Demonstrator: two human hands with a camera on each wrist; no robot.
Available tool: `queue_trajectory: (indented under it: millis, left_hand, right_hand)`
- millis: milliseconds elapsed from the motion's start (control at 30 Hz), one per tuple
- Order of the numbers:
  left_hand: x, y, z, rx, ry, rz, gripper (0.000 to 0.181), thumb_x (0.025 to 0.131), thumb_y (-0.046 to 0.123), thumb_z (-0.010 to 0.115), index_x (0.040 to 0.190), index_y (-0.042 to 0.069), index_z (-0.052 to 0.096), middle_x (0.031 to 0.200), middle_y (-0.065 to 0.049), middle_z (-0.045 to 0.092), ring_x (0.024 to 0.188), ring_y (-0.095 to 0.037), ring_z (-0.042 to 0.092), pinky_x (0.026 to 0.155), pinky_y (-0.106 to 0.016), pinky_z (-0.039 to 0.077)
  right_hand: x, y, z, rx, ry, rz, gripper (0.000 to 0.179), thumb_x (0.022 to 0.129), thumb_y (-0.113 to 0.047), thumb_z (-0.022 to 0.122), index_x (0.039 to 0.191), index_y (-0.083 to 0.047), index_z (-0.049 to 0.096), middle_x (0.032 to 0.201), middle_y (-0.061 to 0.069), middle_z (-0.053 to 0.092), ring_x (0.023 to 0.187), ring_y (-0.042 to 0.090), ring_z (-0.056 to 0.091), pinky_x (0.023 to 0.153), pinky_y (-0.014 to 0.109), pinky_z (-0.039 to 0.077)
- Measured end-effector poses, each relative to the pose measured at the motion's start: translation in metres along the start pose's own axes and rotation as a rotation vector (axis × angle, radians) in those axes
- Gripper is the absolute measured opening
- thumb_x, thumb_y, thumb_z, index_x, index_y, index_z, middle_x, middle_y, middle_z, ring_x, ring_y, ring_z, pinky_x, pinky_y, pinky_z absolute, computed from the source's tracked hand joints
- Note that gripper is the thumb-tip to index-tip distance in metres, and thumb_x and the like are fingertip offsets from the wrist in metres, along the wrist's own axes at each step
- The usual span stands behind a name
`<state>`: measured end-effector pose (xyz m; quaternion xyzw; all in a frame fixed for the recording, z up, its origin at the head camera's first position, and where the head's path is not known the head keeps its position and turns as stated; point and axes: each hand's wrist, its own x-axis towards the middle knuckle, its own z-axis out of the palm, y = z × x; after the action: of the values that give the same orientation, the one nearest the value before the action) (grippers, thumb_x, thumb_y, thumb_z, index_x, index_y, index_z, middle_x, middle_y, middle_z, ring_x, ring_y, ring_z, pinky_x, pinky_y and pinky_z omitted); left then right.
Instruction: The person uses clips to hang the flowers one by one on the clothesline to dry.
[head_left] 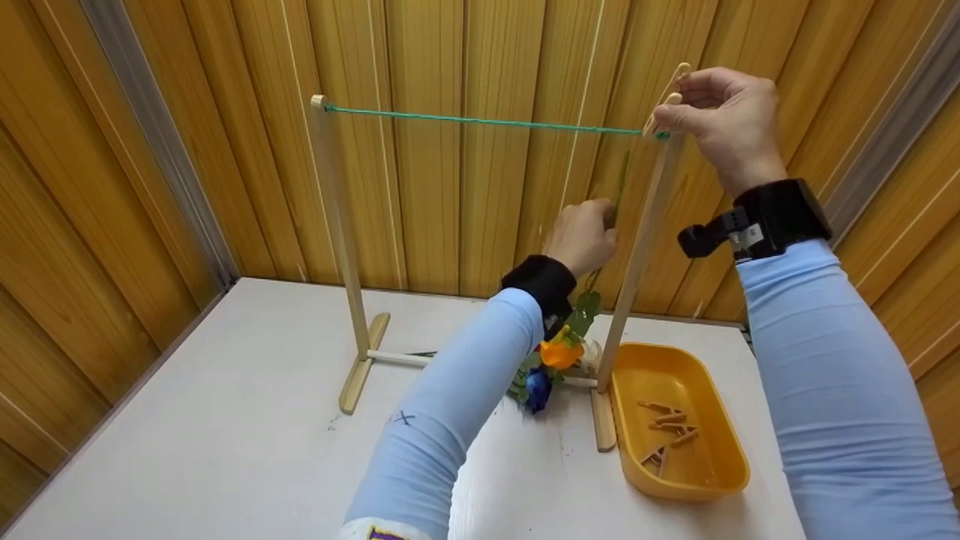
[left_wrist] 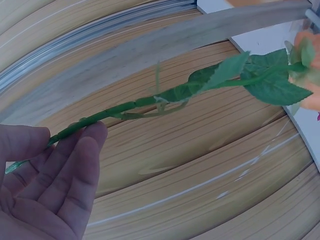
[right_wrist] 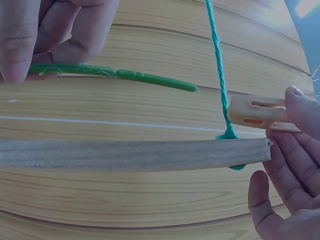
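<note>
My left hand (head_left: 583, 236) pinches the green stem (left_wrist: 100, 116) of an orange artificial rose (head_left: 562, 349), which hangs bloom down beside the right post. The stem's bare tip (right_wrist: 185, 86) points up and stays just short of the green string (head_left: 480, 121). Up at the string's right end, my right hand (head_left: 731, 124) holds a wooden clothespin (right_wrist: 257, 111) by its legs, between thumb and fingers. The clothespin's nose is at the string, close to the knot on the post; whether it grips the string I cannot tell.
The string runs between two wooden posts (head_left: 339, 232) on feet, joined low by a crossbar (head_left: 397, 359). A blue rose (head_left: 537, 390) and a partly hidden white one lie near the right post. A yellow tray (head_left: 727, 450) beside it holds several clothespins (head_left: 667, 414).
</note>
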<state>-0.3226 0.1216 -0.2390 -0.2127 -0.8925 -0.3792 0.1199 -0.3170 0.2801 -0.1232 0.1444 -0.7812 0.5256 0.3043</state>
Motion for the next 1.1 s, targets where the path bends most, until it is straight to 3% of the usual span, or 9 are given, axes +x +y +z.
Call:
queue_trajectory:
  millis: [267, 433, 600, 833, 1100]
  left_hand:
    - [0.007, 0.003, 0.003, 0.002, 0.013, -0.030, 0.041, 0.105, 0.013, 0.060, 0.145, 0.007, 0.060, 0.136, -0.008, 0.068, 0.116, -0.016, 0.068, 0.095, -0.025, 0.055]
    - [0.010, 0.004, 0.005, 0.004, 0.021, -0.025, 0.039, 0.105, 0.012, 0.060, 0.143, 0.007, 0.060, 0.134, -0.008, 0.069, 0.117, -0.017, 0.068, 0.097, -0.025, 0.054]
    - [0.013, 0.007, 0.007, -0.015, 0.023, -0.024, 0.038, 0.104, 0.013, 0.061, 0.142, 0.008, 0.062, 0.131, -0.007, 0.070, 0.115, -0.016, 0.068, 0.094, -0.023, 0.054]
    - [0.016, 0.014, 0.010, -0.074, 0.038, 0.026, 0.020, 0.104, 0.008, 0.060, 0.120, 0.004, 0.070, 0.105, -0.008, 0.074, 0.086, -0.014, 0.066, 0.071, -0.019, 0.050]
    - [0.019, 0.020, 0.009, -0.086, 0.033, 0.028, 0.024, 0.104, 0.010, 0.061, 0.126, 0.005, 0.070, 0.108, -0.006, 0.075, 0.093, -0.014, 0.069, 0.076, -0.020, 0.053]
  right_hand:
    - [0.001, 0.004, 0.003, -0.003, 0.023, 0.004, 0.023, 0.087, -0.004, 0.082, 0.108, -0.001, 0.076, 0.089, -0.010, 0.070, 0.087, 0.007, 0.064, 0.079, 0.018, 0.050]
    - [0.001, 0.008, 0.006, 0.015, 0.011, 0.037, 0.023, 0.086, -0.001, 0.082, 0.107, 0.003, 0.076, 0.084, -0.010, 0.071, 0.082, 0.006, 0.065, 0.074, 0.016, 0.052]
    - [0.002, 0.010, 0.010, 0.005, 0.007, 0.082, 0.023, 0.085, -0.002, 0.083, 0.107, 0.002, 0.076, 0.084, -0.011, 0.071, 0.082, 0.006, 0.064, 0.073, 0.016, 0.052]
    - [0.000, 0.012, 0.010, 0.008, 0.039, 0.099, 0.020, 0.086, -0.002, 0.082, 0.105, 0.001, 0.077, 0.082, -0.009, 0.069, 0.080, 0.007, 0.063, 0.073, 0.017, 0.053]
    - [0.002, 0.011, 0.008, 0.031, 0.041, 0.126, 0.015, 0.085, -0.003, 0.084, 0.099, -0.005, 0.079, 0.081, -0.008, 0.069, 0.080, 0.008, 0.064, 0.073, 0.018, 0.053]
